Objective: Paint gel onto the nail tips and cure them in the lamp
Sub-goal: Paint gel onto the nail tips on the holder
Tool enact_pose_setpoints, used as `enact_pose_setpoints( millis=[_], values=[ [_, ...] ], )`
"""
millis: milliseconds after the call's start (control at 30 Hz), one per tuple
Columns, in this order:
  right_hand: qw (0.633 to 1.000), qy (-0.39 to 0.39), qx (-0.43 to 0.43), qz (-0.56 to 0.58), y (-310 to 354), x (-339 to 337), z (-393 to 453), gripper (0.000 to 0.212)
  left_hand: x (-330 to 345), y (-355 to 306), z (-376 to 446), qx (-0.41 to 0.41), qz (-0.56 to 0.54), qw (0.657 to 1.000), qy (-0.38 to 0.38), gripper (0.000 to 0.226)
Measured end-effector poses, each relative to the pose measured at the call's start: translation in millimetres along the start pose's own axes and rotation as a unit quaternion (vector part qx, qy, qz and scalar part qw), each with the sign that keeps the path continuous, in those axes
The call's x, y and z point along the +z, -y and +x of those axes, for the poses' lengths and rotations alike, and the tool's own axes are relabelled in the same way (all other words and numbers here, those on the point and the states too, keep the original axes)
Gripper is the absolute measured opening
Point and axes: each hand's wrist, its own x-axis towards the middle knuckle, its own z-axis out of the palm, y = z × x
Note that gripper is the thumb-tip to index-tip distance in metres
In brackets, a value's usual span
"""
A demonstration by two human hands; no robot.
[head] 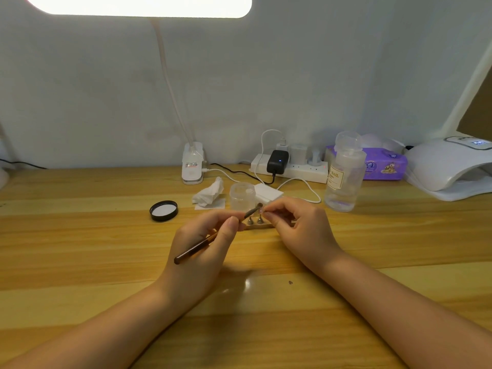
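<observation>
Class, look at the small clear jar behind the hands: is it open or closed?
Open. The small clear plastic jar stands upright with no lid, and a round black lid lies to its left on the wooden table.

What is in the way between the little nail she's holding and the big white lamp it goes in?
The clear bottle stands upright on the table roughly on the line from the nail tip, pinched in the right hand, to the lamp at far right. Lifting over or passing in front should clear it.

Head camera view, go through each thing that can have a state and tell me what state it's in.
Left hand: grips brush.
Right hand: pinches nail tip.
Small jar: lid off.
Black lid: lying on table.
Desk lamp: lit.
Curing lamp: display lit.
Adapter: plugged in, light on.
</observation>
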Motion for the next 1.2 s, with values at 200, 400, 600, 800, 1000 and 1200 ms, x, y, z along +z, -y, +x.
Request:
enact_pose_setpoints(
  millis=[200, 400, 600, 800, 1000, 1200],
  values=[
    [1.0, 0.002, 0.008, -0.006, -0.4, -0.6, -0.3, 0.011, -0.5, -2.3, -1.6, 0.021, -0.005, 1.0, -0.002, 0.03],
    [1.0, 0.004, 0.013, -0.001, -0.4, -0.5, 0.4, 0.011, -0.3, -2.4, 0.6, 0.033, -0.019, 0.999, -0.025, 0.019],
    [1.0, 0.0, 0.006, -0.01, 0.3, -0.5, 0.1, 0.01, -1.3, -2.7, 1.9, 0.053, 0.025, 0.998, 0.012, 0.023],
    [1.0, 0.001, 0.007, -0.008, -0.3, -0.2, -0.1, 0.01, -0.7, -1.5, 0.3, 0.039, 0.034, 0.999, 0.009, 0.03],
    [1.0, -0.003, 0.001, -0.01, -0.5, 0.2, 0.4, 0.011, 0.1, -1.7, 0.1, 0.031, 0.032, 0.999, 0.012, 0.027],
    [1.0, 0.004, 0.009, -0.009, -0.1, 0.6, 0.1, 0.011, -3.3, -2.4, -0.1, 0.041, 0.031, 0.999, 0.01, 0.028]
  ],
)
